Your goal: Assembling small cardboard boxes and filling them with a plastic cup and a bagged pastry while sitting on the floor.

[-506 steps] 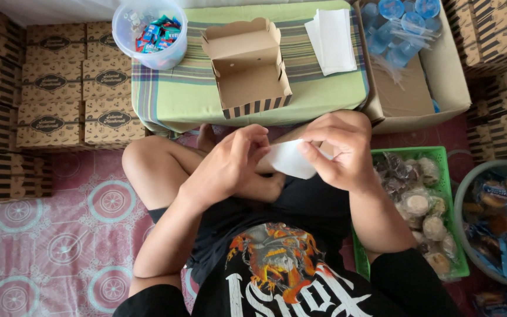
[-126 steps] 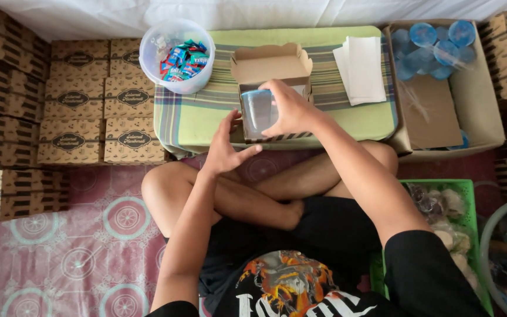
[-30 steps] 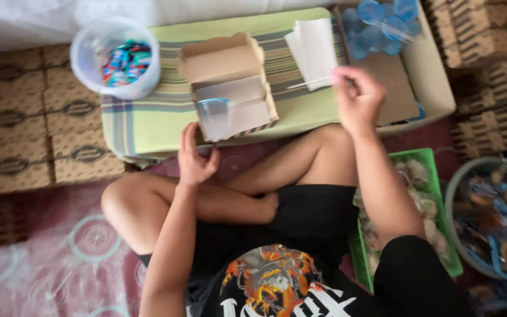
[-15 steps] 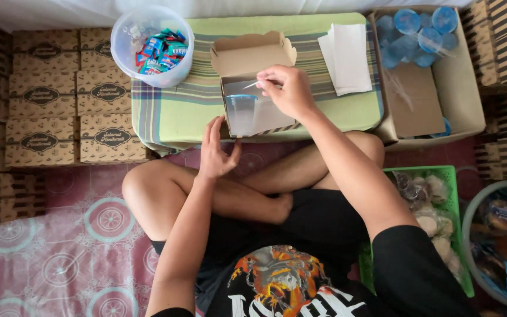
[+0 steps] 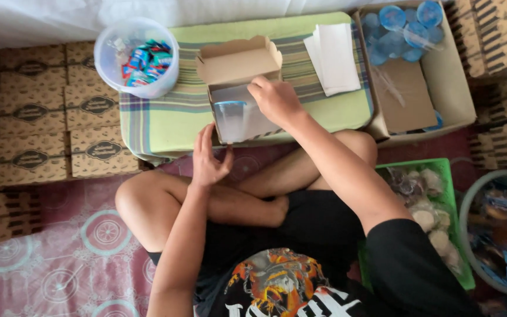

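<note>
An open brown cardboard box (image 5: pixel 239 61) stands on a low table under a green striped cloth (image 5: pixel 165 120). In the box lie a white paper liner and a clear plastic cup with a blue lid (image 5: pixel 230 118). My right hand (image 5: pixel 275 101) reaches into the box with its fingers curled down beside the cup. The thin straw it carried is hidden under them. My left hand (image 5: pixel 209 159) hovers open just in front of the box, above my crossed legs, touching nothing.
A clear tub of wrapped candies (image 5: pixel 137 56) and a stack of white paper sheets (image 5: pixel 333 50) share the table. A carton of blue-lidded cups (image 5: pixel 409 64) stands right. Further right are a green basket of wrapped pastries (image 5: pixel 426 205) and a round tub of snacks (image 5: pixel 500 229). Closed printed boxes (image 5: pixel 48 117) are stacked left.
My right hand fetched a straw from the carton on the right, brought it over the open box and has now dropped lower into it. My left hand stayed open by the box front.
</note>
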